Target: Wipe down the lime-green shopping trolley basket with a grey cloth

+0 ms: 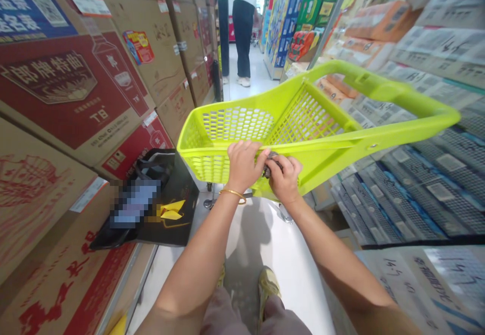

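A lime-green plastic shopping cart (pixel 329 165) stands sideways in front of me, its curved handle to the right. My left hand (pixel 245 162), with a gold bracelet at the wrist, grips the near rim, fingers curled over the top. Close beside it, my right hand (pixel 285 177) is closed on a crumpled dark cloth (pixel 273 164) and presses it against the cart's side near the rim. The cloth lies partly hidden under the fingers. Through the lattice walls, a slanted inner panel (pixel 308 112) shows inside the basket.
Stacked cardboard cartons (pixel 68 82) line the left side. A black bag (pixel 155 173) lies by them. Packaged paper goods (pixel 401 183) fill the right side. Farther along the aisle a person (pixel 242 21) stands on the white floor (pixel 248 91). My shoes are below the cart.
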Tool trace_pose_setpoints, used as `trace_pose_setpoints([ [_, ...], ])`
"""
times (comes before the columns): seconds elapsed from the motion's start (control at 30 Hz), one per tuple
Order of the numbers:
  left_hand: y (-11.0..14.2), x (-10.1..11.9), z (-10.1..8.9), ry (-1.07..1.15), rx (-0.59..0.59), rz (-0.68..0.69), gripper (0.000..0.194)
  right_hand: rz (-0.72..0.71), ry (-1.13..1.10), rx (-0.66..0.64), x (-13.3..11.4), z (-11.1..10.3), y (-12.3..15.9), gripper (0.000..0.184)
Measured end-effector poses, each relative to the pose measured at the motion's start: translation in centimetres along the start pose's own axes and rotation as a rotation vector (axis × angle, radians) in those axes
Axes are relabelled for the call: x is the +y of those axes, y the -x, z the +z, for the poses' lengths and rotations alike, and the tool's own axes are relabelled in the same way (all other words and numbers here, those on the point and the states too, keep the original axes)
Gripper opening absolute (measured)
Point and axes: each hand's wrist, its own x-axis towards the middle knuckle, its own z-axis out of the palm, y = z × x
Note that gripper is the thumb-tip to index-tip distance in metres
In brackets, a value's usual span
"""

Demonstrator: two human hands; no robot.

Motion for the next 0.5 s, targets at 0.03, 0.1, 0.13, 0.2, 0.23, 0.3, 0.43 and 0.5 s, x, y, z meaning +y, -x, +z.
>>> trace_pose_setpoints([
  [0.03,0.0,-0.1,0.1,-0.003,0.009,-0.006,0.033,-0.017,-0.001,-0.007,0.0,-0.1,0.1,0.025],
  [0.1,-0.1,-0.2,0.3,-0.010,0.031,-0.010,0.034,-0.059,0.005,-0.007,-0.2,-0.1,0.5,0.023],
  [0.13,-0.2,-0.3,0.4,-0.015,0.040,-0.009,0.035,-0.075,0.009,-0.004,-0.4,-0.1,0.8,0.022],
  [0.2,-0.3,-0.5,0.5,-0.025,0.049,-0.012,0.036,-0.114,0.012,-0.014,-0.8,0.1,1.7,0.020],
  [0.23,-0.3,-0.5,0.5,-0.029,0.044,-0.015,0.037,-0.132,0.010,-0.032,-1.0,0.3,2.2,0.020],
  [0.3,-0.5,-0.6,0.5,-0.033,0.024,-0.020,0.039,-0.160,-0.004,-0.077,-1.3,0.8,3.2,0.020],
  [0.43,-0.7,-0.7,0.5,-0.037,0.011,-0.021,0.041,-0.168,-0.020,-0.134,-1.1,0.8,3.6,0.022],
  [0.5,-0.8,-0.7,0.6,-0.039,0.019,-0.023,0.042,-0.155,-0.008,-0.112,-0.6,0.2,2.3,0.021],
])
